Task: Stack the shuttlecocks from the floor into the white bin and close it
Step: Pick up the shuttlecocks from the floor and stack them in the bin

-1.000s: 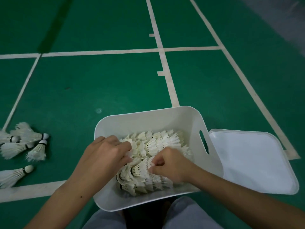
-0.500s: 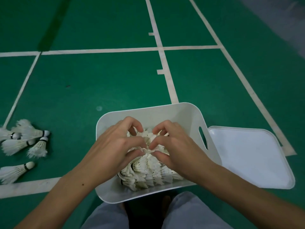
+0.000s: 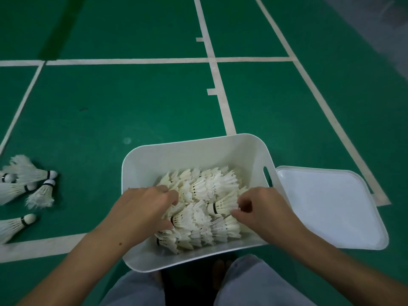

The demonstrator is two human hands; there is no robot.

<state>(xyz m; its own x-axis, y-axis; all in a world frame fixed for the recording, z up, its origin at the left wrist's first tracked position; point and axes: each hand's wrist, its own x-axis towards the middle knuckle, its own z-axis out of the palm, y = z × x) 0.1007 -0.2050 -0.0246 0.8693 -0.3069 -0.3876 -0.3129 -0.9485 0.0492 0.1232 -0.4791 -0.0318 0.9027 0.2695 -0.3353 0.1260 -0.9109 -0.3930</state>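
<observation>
Both hands are inside the white bin now, but spread apart vs half a sec ago, when they were bunched together w/ fingertips nearly touching over the middle of the pile. Left hand sits at the bin's left side, fingers curled into the shuttlecocks in the bin, pressing or gripping the feathers; I can't tell which. Right hand is at the bin's right side, thumb and fingers pinched narrow on the skirt of one shuttlecock lying on its side. I read that as tidying/nesting the stacks rather than adding new ones. Means the packing step is still open: loose shuttlecocks on the floor lie well left of the bin, approx five or so, untouched. Lid lies flat just right of the bin, touching or tucked at its right wall, not on yet. So I'd say mid-task: floor birds to fetch, then lid.
</observation>
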